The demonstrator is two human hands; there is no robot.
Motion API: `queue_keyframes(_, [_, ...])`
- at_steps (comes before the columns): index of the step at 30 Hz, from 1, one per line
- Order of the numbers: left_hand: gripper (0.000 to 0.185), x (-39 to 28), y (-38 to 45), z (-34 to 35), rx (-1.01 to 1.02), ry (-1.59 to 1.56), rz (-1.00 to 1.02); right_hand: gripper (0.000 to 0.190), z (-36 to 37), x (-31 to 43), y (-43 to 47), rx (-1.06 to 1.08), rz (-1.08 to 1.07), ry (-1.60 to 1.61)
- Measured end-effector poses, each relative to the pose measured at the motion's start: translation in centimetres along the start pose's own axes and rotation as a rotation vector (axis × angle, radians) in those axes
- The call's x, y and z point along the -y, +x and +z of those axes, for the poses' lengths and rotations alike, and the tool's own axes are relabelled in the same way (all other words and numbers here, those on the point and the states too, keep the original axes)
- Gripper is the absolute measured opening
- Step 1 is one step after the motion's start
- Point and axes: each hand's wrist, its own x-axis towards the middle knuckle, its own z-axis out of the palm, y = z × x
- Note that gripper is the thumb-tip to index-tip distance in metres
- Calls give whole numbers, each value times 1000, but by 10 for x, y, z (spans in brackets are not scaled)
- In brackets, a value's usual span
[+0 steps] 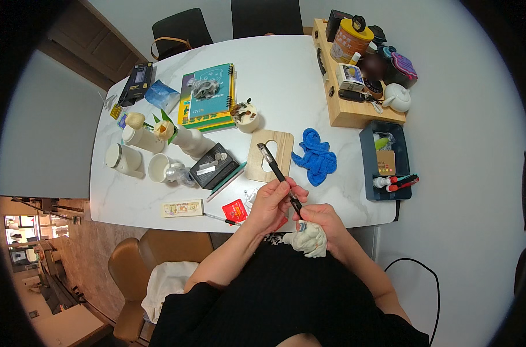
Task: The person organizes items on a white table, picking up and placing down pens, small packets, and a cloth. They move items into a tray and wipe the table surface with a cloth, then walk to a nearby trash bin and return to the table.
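Observation:
A black capped pen (272, 162) slants upward above the table's near edge. My left hand (269, 206) grips its middle between thumb and fingers. My right hand (328, 221) holds a crumpled off-white cloth (308, 243) and pinches the pen's lower end near it. Beyond my hands lie a wooden board (253, 158) with an oval cutout and a bunched blue cloth (317, 158). A red packet (235, 211) lies left of my left hand, beside a slim pen (219, 218) and a pale printed box (182, 208).
A dark blue organizer bin (364, 147) and a wooden case (338, 113) loaded with containers line the right side. Left of centre stand a black box (215, 167), a white mug (158, 168) and a white vase (193, 142). Spiral notebooks (208, 104) are stacked farther back.

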Motion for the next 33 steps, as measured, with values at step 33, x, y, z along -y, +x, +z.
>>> queue_keyframes(33, [24,-24,-29,24,197,1027,-321,12,-29,42,-14,-67,-427,-480])
